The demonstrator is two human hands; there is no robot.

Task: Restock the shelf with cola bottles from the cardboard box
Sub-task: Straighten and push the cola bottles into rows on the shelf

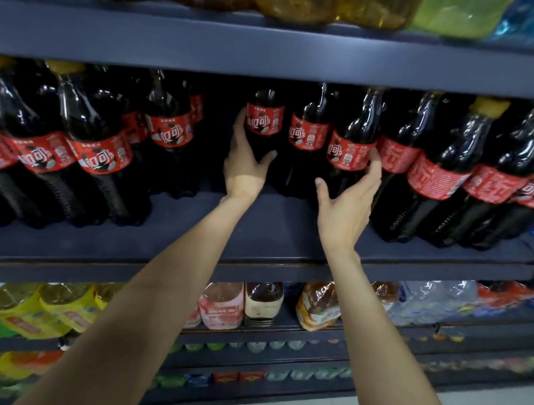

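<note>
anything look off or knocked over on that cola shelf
Nothing spilled or fallen. The cola bottles all stand upright; their lean is lens distortion. Only oddity: an unfilled gap on the shelf in front of the left hand.

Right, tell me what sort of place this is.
Most likely a grocery shop's drinks aisle. Dark tiered shelves carry rows of identical cola bottles with red labels, and shrink-wrapped packs of drinks lie on the shelves below. Both hands are at the cola row.
</note>
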